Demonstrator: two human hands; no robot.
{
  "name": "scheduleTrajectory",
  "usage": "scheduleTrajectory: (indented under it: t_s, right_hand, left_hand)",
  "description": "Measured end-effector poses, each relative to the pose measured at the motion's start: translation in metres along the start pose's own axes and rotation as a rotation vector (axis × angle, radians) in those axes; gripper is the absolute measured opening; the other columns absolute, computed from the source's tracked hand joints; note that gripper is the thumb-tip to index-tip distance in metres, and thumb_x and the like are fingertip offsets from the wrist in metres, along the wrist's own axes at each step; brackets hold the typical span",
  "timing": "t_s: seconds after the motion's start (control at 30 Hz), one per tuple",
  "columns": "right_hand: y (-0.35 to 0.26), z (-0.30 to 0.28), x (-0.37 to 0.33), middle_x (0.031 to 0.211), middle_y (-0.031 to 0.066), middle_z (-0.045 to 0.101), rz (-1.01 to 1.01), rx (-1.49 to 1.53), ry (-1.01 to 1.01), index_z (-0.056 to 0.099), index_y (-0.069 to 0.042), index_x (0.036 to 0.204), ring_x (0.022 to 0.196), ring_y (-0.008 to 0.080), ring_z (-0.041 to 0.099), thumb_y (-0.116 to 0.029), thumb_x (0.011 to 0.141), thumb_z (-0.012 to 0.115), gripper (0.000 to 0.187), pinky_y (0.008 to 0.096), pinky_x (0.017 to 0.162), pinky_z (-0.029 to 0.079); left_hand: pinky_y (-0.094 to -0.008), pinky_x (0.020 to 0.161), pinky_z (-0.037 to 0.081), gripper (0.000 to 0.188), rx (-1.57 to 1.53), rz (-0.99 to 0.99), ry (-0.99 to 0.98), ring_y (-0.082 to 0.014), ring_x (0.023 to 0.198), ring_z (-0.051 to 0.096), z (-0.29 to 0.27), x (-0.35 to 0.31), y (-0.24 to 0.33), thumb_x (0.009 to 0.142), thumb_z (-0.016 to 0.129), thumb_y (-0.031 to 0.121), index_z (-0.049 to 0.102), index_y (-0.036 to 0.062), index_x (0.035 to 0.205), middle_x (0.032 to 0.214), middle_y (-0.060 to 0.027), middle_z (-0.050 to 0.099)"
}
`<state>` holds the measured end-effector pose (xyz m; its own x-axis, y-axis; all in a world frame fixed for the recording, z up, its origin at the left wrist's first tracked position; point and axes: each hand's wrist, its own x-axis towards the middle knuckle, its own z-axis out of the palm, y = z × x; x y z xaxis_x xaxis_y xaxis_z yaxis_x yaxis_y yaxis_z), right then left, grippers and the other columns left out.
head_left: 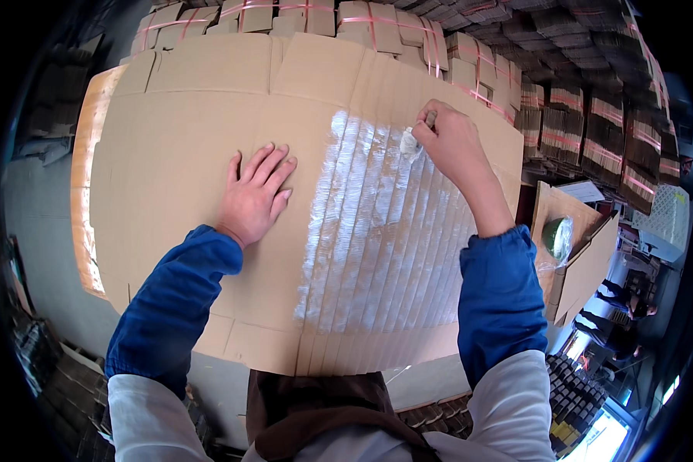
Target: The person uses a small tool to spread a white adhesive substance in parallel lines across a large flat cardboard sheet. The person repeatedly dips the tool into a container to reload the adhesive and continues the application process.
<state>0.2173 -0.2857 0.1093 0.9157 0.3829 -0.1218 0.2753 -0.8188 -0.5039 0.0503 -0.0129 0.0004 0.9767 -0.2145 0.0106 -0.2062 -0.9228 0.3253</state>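
Note:
A large flat cardboard sheet (169, 162) with crease lines lies in front of me. My left hand (256, 199) rests flat on it, fingers spread. On the right, several overlapping cardboard edges (362, 350) form a row of narrow strips. A shiny, whitish wet coating (354, 215) covers much of these strips in streaks. My right hand (456, 146) is closed round the short handle of a brush (410, 145) with a pale, whitish head. The brush head touches the strips near their far end; the fingers hide most of the handle.
A wooden tabletop edge (92, 185) shows at the left. Strapped cardboard bundles (308, 14) stand along the far side, with taller stacks (585, 131) at the far right. A green bowl (554, 237) with clear plastic sits in an open carton (581, 273). People (616, 331) are farther off at the right.

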Motion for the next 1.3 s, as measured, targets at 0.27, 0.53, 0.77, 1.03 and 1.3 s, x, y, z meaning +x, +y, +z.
scheduleTrajectory:
  t_s: [0.27, 0.53, 0.77, 1.03, 1.3]
  right_hand:
    - [-0.004, 0.006, 0.013, 0.077, 0.0193, 0.065, 0.029, 0.018, -0.034, 0.062, -0.001, 0.093, 0.071, 0.0338, 0.064, -0.018, 0.085, 0.061, 0.020, 0.0421, 0.068, 0.050]
    - [-0.044, -0.030, -0.007, 0.094, 0.0188, 0.066, -0.088, 0.120, -0.164, 0.065, -0.001, 0.105, 0.073, 0.0341, 0.064, -0.011, 0.088, 0.057, 0.021, 0.0428, 0.069, 0.050]
    - [-0.034, -0.004, 0.004, 0.100, 0.0192, 0.067, -0.227, 0.067, -0.182, 0.066, -0.001, 0.104, 0.085, 0.0382, 0.064, -0.010, 0.089, 0.055, 0.020, 0.0431, 0.080, 0.051]
    - [-0.037, -0.001, 0.007, 0.092, 0.0205, 0.067, -0.199, 0.075, -0.228, 0.067, -0.001, 0.104, 0.080, 0.0377, 0.063, -0.011, 0.090, 0.054, 0.022, 0.0435, 0.076, 0.050]
    - [-0.055, -0.010, 0.009, 0.080, 0.0201, 0.066, -0.139, 0.071, -0.262, 0.067, -0.001, 0.102, 0.076, 0.0357, 0.063, -0.013, 0.090, 0.055, 0.021, 0.0418, 0.074, 0.050]
  left_hand:
    - [-0.0603, 0.115, 0.020, 0.050, -0.022, 0.018, 0.004, -0.0252, 0.144, 0.031, 0.001, 0.001, 0.001, 0.093, 0.058, 0.023, 0.049, 0.0145, 0.142, 0.153, -0.0046, 0.040]
    - [-0.0599, 0.115, 0.020, 0.050, -0.020, 0.007, -0.001, -0.0250, 0.144, 0.032, -0.002, -0.002, -0.001, 0.093, 0.059, 0.023, 0.049, 0.0148, 0.141, 0.152, -0.0044, 0.041]
    - [-0.0595, 0.115, 0.020, 0.051, -0.027, 0.012, -0.006, -0.0252, 0.144, 0.032, -0.001, 0.000, -0.001, 0.092, 0.059, 0.023, 0.049, 0.0150, 0.141, 0.152, -0.0044, 0.041]
    - [-0.0598, 0.115, 0.020, 0.051, -0.024, 0.011, 0.003, -0.0253, 0.144, 0.032, -0.002, 0.001, 0.001, 0.092, 0.059, 0.023, 0.049, 0.0149, 0.141, 0.151, -0.0046, 0.041]
    - [-0.0602, 0.116, 0.018, 0.051, -0.029, -0.005, -0.011, -0.0257, 0.144, 0.031, 0.001, -0.002, -0.002, 0.093, 0.058, 0.023, 0.048, 0.0146, 0.142, 0.153, -0.0047, 0.040]
